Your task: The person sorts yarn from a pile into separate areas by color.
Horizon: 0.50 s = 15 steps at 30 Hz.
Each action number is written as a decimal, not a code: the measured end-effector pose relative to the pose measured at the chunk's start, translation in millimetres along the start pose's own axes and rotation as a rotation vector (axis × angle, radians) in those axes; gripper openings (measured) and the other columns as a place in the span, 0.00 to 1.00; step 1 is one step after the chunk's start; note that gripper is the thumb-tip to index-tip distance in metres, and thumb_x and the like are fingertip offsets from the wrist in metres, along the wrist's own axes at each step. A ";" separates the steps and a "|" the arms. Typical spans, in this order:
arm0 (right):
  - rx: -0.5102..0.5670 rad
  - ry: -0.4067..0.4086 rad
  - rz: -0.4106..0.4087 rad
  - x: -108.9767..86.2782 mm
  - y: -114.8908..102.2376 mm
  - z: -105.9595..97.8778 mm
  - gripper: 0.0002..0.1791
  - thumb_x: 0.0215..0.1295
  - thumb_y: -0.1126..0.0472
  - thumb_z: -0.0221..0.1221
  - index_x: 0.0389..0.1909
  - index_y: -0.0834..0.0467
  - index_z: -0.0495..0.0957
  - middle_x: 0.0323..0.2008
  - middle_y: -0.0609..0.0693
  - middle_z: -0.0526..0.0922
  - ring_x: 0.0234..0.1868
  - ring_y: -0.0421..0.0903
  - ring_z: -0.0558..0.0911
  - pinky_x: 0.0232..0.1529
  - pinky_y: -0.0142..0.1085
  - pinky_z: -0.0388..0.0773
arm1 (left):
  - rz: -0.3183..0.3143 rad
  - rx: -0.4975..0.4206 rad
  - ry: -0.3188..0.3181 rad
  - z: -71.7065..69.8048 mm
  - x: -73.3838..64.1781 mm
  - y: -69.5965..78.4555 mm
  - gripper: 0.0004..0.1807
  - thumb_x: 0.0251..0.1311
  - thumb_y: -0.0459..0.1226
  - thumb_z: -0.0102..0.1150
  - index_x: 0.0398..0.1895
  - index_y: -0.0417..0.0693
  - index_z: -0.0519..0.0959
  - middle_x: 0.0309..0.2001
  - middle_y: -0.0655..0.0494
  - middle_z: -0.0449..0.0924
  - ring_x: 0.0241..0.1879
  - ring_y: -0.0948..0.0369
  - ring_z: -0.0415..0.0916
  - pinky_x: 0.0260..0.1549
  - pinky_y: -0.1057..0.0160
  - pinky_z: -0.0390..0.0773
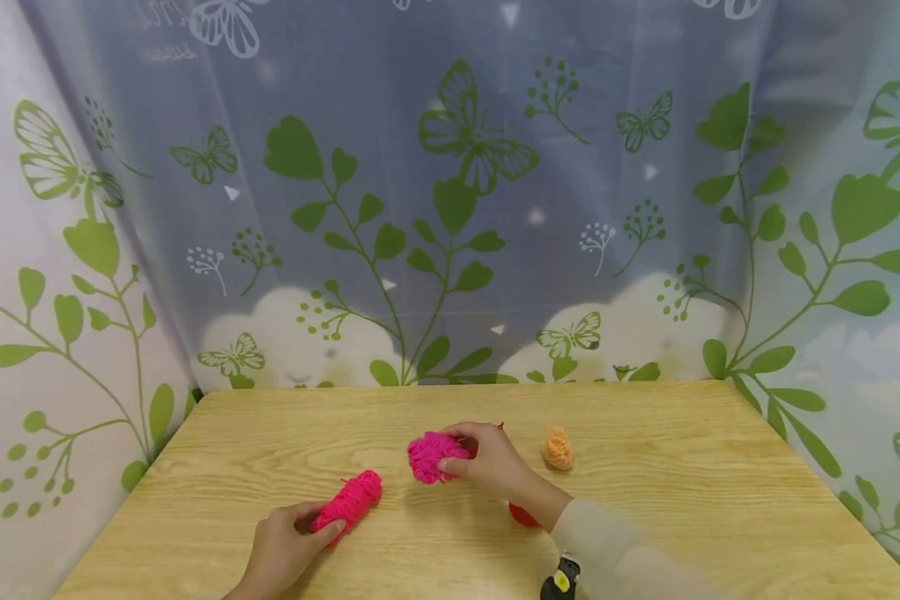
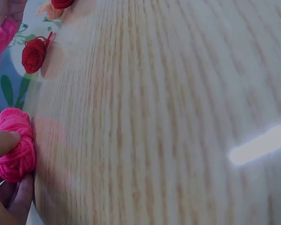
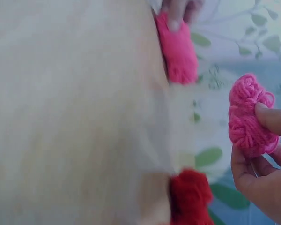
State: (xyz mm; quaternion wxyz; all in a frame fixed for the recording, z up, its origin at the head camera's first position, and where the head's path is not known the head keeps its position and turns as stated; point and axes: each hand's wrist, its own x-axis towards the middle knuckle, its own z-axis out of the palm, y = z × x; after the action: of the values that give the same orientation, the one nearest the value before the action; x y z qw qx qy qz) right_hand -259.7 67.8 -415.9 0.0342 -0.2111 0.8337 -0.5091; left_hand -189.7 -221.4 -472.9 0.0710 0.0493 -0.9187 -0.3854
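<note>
A long hot-pink skein of yarn (image 1: pixel 349 502) lies slantwise on the table, its near end gripped between the thumb and fingers of my left hand (image 1: pixel 283 537). My right hand (image 1: pixel 490 460) pinches a bunched magenta skein of yarn (image 1: pixel 429 457) and holds it up over the tabletop, thumb on one side and fingers on the other, as the right wrist view also shows of this skein (image 3: pixel 248 119). Red yarn (image 1: pixel 523 515) peeks out below my right wrist, mostly covered by it. In the left wrist view two red yarn balls show, one whole (image 2: pixel 34 55) and one cut off at the top edge (image 2: pixel 62 3).
To the right of my right hand sits a small peach yarn ball (image 1: pixel 558 450). The wooden table (image 1: pixel 682 483) ends at a hanging curtain (image 1: pixel 375 208) printed with leaves and butterflies, which also closes off both sides. A black strap device (image 1: pixel 561 579) is at my right sleeve.
</note>
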 end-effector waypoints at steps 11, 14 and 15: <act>0.075 -0.136 0.026 -11.9 -2.0 56.0 0.19 0.53 0.66 0.69 0.48 0.60 0.81 0.41 0.49 0.83 0.43 0.47 0.80 0.39 0.31 0.78 | 0.009 0.001 -0.010 1.1 0.1 2.7 0.22 0.47 0.45 0.74 0.41 0.39 0.85 0.36 0.50 0.86 0.34 0.62 0.80 0.31 0.63 0.80; 0.055 -0.175 0.014 -13.1 -3.2 66.3 0.19 0.52 0.66 0.70 0.47 0.60 0.82 0.41 0.49 0.83 0.42 0.45 0.80 0.41 0.29 0.77 | 0.011 0.006 -0.013 0.4 0.2 2.0 0.22 0.47 0.46 0.74 0.41 0.40 0.85 0.36 0.51 0.86 0.35 0.61 0.80 0.32 0.62 0.80; 0.043 -0.186 0.008 -13.0 -3.6 69.1 0.19 0.51 0.66 0.70 0.47 0.60 0.82 0.41 0.48 0.83 0.42 0.43 0.80 0.41 0.29 0.77 | 0.014 0.009 -0.015 0.1 0.5 1.7 0.22 0.47 0.47 0.73 0.41 0.40 0.85 0.37 0.50 0.86 0.35 0.60 0.81 0.33 0.61 0.80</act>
State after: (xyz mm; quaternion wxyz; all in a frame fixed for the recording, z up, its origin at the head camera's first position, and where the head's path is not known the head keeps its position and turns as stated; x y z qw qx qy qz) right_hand -227.9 13.8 -447.9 0.1179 -0.2536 0.8167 -0.5047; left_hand -190.3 -220.3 -471.7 0.0668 0.0405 -0.9212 -0.3812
